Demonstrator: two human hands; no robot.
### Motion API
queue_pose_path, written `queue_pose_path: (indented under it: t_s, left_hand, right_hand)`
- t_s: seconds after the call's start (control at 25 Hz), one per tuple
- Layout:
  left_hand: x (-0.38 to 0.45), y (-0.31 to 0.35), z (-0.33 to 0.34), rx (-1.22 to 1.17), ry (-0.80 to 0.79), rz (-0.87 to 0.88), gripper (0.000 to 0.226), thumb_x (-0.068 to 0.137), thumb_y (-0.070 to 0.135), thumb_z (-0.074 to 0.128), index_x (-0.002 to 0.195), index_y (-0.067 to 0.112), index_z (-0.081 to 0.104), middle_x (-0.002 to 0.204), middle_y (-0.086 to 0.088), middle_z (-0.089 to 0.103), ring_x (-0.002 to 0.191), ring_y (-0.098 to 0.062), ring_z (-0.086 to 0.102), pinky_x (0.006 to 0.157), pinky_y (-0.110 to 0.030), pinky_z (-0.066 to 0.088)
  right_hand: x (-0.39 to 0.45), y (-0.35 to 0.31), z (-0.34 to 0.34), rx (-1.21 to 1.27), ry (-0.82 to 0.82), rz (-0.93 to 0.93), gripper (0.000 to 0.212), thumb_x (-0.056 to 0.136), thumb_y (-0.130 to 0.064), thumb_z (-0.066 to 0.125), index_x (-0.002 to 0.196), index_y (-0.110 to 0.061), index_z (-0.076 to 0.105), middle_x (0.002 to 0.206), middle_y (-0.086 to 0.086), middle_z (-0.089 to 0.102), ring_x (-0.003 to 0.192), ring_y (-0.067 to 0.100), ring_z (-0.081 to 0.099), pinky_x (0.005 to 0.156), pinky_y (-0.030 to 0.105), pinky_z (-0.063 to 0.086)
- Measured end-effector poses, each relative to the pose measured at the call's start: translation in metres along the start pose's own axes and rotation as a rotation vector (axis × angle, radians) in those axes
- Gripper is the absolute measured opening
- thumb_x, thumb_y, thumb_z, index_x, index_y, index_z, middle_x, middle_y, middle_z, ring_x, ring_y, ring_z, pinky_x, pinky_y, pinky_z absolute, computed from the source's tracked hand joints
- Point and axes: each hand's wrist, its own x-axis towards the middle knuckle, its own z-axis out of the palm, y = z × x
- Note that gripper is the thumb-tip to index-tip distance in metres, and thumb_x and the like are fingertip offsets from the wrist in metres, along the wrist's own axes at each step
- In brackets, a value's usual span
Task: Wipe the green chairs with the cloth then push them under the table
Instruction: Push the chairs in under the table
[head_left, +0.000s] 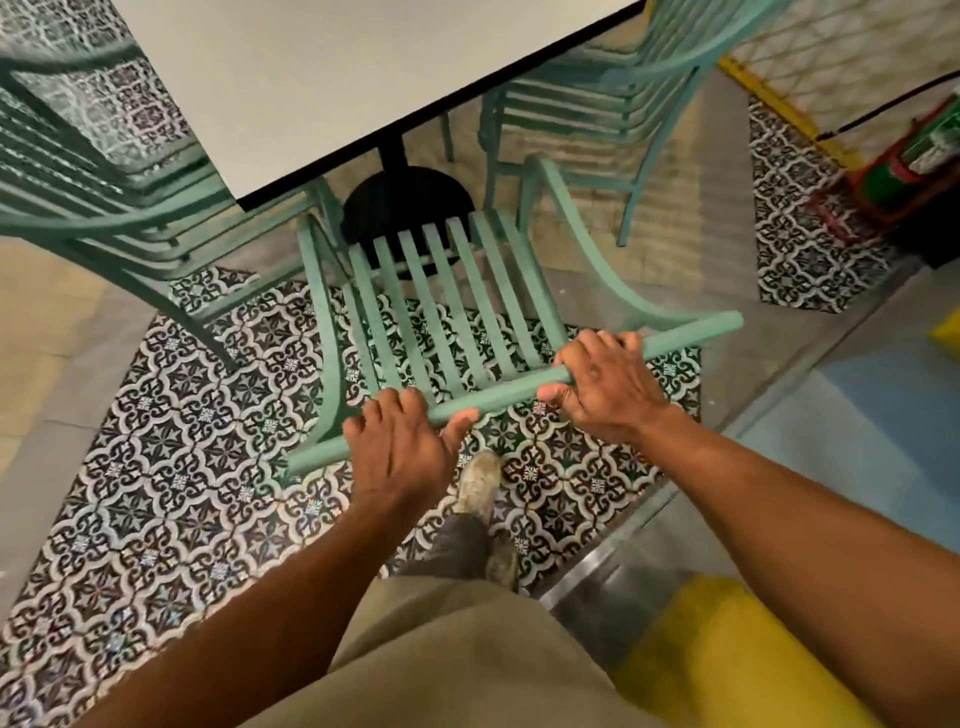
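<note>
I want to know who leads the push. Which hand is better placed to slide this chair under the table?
Neither clearly: left hand and right hand both grip the chair's top rail, either side of its middle, so push with both toward the table.

left hand (402, 449), right hand (602, 387), both hands gripping, arms extended

Café or restaurant dining area, white pedestal table (311, 78), matching green chairs (441, 312), patterned floor tiles (171, 467)
</note>
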Motion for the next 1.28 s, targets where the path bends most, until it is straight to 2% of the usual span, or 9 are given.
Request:
queue_pose_path:
  t_s: [0.12,0.32,0.56,0.72,0.84,1.12,1.28]
  left_hand:
    - [0.02,0.012,0.003,-0.033,0.026,-0.028,0.059,0.086,0.078,0.015,0.089,0.024,0.041,0.089,0.0,0.042,0.081,-0.019,0.04,0.077,-0.036,0.032]
    - [0.052,0.032,0.002,-0.07,0.069,-0.086,0.066,0.083,0.08,0.008,0.083,0.023,0.042,0.082,0.0,0.042,0.074,-0.018,0.038,0.072,-0.036,0.033]
    - [0.072,0.05,-0.001,-0.082,0.085,-0.132,0.055,0.086,0.077,0.022,0.08,0.025,0.038,0.079,0.002,0.04,0.07,-0.018,0.037,0.07,-0.034,0.026]
    - [0.082,0.061,0.001,-0.053,0.125,-0.15,0.057,0.086,0.076,0.023,0.08,0.022,0.043,0.078,0.001,0.041,0.07,-0.018,0.036,0.069,-0.034,0.028]
    - [0.088,0.067,0.005,-0.021,0.136,-0.169,0.061,0.084,0.077,0.024,0.079,0.02,0.046,0.077,0.0,0.041,0.068,-0.019,0.037,0.067,-0.035,0.032]
    - [0.102,0.101,0.009,0.005,0.208,-0.26,0.067,0.085,0.078,0.015,0.08,0.019,0.048,0.075,0.0,0.039,0.066,-0.017,0.037,0.064,-0.031,0.031]
    - [0.119,0.119,0.009,0.026,0.2,-0.298,0.062,0.084,0.076,0.02,0.081,0.02,0.047,0.076,-0.001,0.041,0.069,-0.018,0.038,0.067,-0.033,0.031]
  right_hand:
    - [0.023,0.021,0.0,-0.025,-0.016,-0.03,0.055,0.089,-0.07,0.013,0.087,-0.024,0.043,0.083,-0.005,0.04,0.074,0.015,0.036,0.076,0.035,0.028]
    - [0.06,0.051,0.0,-0.01,-0.005,-0.095,0.041,0.091,-0.061,0.026,0.086,-0.025,0.043,0.082,-0.004,0.041,0.072,0.016,0.038,0.075,0.037,0.037]
    - [0.085,0.08,0.0,-0.04,-0.01,-0.151,0.049,0.092,-0.065,0.021,0.084,-0.023,0.047,0.082,-0.003,0.045,0.072,0.017,0.04,0.072,0.037,0.039]
    - [0.099,0.092,0.0,-0.045,-0.028,-0.174,0.058,0.092,-0.068,0.015,0.084,-0.023,0.05,0.081,-0.003,0.046,0.071,0.017,0.042,0.071,0.037,0.04]
    - [0.105,0.099,-0.003,-0.006,-0.012,-0.2,0.054,0.092,-0.066,0.024,0.082,-0.02,0.051,0.078,-0.002,0.047,0.069,0.017,0.041,0.069,0.037,0.041]
    - [0.127,0.129,-0.01,0.031,0.025,-0.27,0.056,0.09,-0.067,0.026,0.08,-0.02,0.053,0.074,-0.001,0.047,0.065,0.017,0.04,0.065,0.033,0.034]
    - [0.144,0.15,-0.016,0.063,0.039,-0.307,0.057,0.089,-0.068,0.021,0.077,-0.02,0.049,0.074,-0.003,0.042,0.066,0.016,0.036,0.067,0.032,0.026]
